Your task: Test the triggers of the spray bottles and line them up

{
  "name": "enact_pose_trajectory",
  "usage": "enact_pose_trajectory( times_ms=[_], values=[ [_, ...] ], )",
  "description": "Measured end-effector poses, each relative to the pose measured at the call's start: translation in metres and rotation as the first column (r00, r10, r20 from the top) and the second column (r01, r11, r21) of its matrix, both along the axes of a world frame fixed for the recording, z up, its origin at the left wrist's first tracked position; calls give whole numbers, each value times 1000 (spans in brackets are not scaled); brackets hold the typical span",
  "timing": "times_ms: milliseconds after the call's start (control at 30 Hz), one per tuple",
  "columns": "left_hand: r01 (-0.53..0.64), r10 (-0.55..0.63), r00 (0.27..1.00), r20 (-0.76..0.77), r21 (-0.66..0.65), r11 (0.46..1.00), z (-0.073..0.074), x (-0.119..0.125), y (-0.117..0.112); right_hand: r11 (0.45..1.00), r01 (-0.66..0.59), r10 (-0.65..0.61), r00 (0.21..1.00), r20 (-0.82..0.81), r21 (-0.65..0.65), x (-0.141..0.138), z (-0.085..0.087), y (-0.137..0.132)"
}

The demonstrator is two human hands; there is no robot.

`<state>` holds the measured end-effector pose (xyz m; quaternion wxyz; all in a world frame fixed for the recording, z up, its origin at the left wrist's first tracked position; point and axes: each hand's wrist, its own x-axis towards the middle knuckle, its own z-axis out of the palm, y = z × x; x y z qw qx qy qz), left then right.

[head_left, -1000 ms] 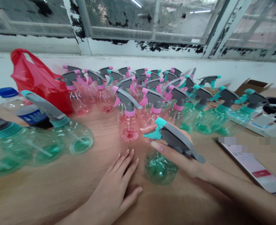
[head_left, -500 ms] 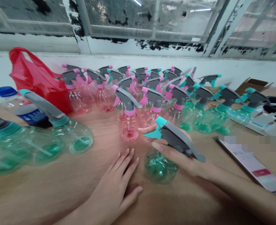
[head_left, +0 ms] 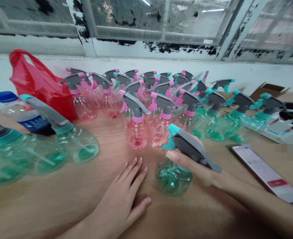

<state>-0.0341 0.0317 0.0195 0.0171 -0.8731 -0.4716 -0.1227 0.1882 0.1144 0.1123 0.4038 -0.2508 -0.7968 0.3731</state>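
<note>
My right hand is wrapped round the neck of a green spray bottle with a grey and teal trigger head. The thumb lies on the near side, and a blurred finger reaches past the trigger; the others are hidden behind the bottle. On the wooden table, my left hand lies flat, fingers stretched out, holding nothing. Just beyond it stands a pink spray bottle. Two more green bottles stand at the left, one a clear green spray bottle with its head pointing up and left.
Several pink and green spray bottles stand crowded along the wall. A red plastic bag and a drink bottle are at the left. On the right lie a phone, a white power strip and an open cardboard box.
My right hand and the green spray bottle in it have shifted slightly to the right. The finger by the trigger has moved. My left hand stays where it was.
</note>
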Motion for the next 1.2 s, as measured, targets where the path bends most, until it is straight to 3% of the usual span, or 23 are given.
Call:
enact_pose_trajectory(
  times_ms=[200, 967, 1200],
  values=[
    [1, -1, 1000, 4, 15, 1000, -1, 0, -1, 994, -10, 0, 995, -101, -108, -6, -10, 1],
    [-12, 12, 1000, 24, -33, 999, -1, 0, -1, 992, -5, -7, 995, -99, -124, -6, -7, -1],
    [-7, 7, 1000, 11, -37, 999, 2, 0, -2, 993, 116, -114, 991, -67, 22, -9, -6, 0]
  ],
)
